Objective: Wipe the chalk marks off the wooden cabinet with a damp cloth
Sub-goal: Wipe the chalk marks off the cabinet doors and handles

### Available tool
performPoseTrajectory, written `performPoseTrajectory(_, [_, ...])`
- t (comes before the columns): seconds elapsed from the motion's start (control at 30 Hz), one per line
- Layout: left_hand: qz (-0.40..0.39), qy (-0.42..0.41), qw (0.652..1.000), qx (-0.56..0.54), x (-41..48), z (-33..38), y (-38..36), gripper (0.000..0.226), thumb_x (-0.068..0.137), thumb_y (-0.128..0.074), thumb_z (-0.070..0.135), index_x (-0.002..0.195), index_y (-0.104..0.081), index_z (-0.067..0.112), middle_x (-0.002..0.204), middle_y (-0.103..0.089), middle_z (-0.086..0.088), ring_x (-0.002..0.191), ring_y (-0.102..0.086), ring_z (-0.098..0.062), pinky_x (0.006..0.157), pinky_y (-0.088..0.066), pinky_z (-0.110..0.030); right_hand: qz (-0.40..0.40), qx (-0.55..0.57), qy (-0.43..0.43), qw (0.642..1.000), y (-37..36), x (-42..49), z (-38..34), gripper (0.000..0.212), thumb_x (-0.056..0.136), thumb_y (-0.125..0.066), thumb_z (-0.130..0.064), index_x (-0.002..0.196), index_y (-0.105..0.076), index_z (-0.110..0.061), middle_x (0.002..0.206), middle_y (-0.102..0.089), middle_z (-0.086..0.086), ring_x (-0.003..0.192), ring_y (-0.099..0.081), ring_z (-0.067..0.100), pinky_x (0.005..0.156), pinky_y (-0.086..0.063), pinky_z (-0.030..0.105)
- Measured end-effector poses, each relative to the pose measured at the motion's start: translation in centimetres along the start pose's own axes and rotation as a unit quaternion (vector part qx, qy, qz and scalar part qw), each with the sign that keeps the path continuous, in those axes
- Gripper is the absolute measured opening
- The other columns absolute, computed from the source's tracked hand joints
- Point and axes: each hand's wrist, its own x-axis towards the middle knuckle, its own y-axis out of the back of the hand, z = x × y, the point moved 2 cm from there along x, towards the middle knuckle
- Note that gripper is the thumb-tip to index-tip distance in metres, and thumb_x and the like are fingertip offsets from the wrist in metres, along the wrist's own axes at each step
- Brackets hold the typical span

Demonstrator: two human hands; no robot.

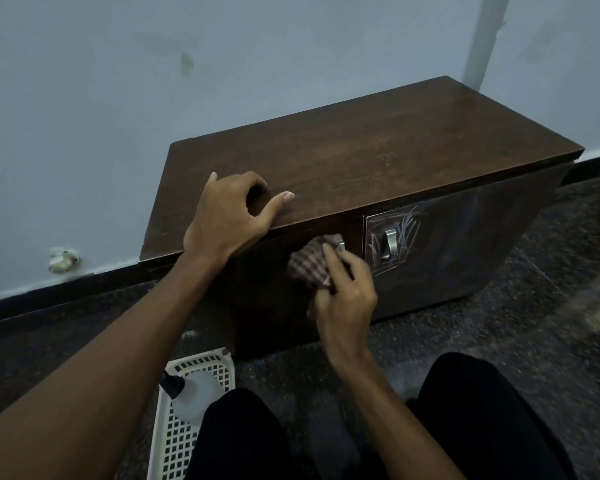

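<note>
While the person kneels on the speckled stone floor (499, 334), a low cabinet (361, 157) of dark, grained wood stands against a pale blue wall (153, 81); its top is flat, rectangular and faintly glossy. The left hand (229, 216) rests on the top at the front edge, its four fingers curled under and holding nothing, the thumb stretched out along the edge. Below it, the right hand (343, 289) has its fingers and thumb bunched round one crumpled cloth (307, 268), a soft checked weave in dull red and white, and holds it against the cabinet's front. Two metal handles show there: one (341, 244) is half covered by the cloth, the other (388, 244) is a curved, shiny strap in full view. Chalk marks (404, 233), thin white scratchy strokes, cross the panel round that second handle and trace its outline, just right of the cloth. Near the left knee lies one white plastic basket (174, 438) with a square lattice, and in it one cloudy, rounded bottle (194, 396) with a dark top. Both knees are in black fabric.
</note>
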Motion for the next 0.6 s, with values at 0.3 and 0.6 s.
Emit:
performPoseTrajectory(0.3, [-0.033,-0.046,0.998,0.008,-0.3,1.0,0.6,0.067,0.083,-0.055,0.076,0.113,-0.067,0.017,0.109,-0.072,-0.001,0.102,-0.065,-0.014,0.117,-0.029,-0.052,-0.033,-0.003,0.052,0.998,-1.7,-0.6,-0.9,0.059,0.078,-0.073,0.005,0.134,-0.058,-0.009,0.105,-0.058,0.011,0.091,-0.058,0.022,0.063,-0.056,0.029])
performPoseTrajectory(0.6, [-0.106,-0.139,0.984,0.021,-0.8,1.4,0.9,0.078,0.073,-0.076,0.067,0.128,-0.065,0.013,0.133,-0.066,-0.004,0.124,-0.060,-0.018,0.106,-0.050,-0.040,0.029,0.140,-0.206,0.968,-2.2,-2.2,0.2,0.043,0.089,-0.065,0.001,0.131,-0.061,-0.010,0.106,-0.052,-0.006,0.096,-0.055,0.002,0.080,-0.050,0.010])
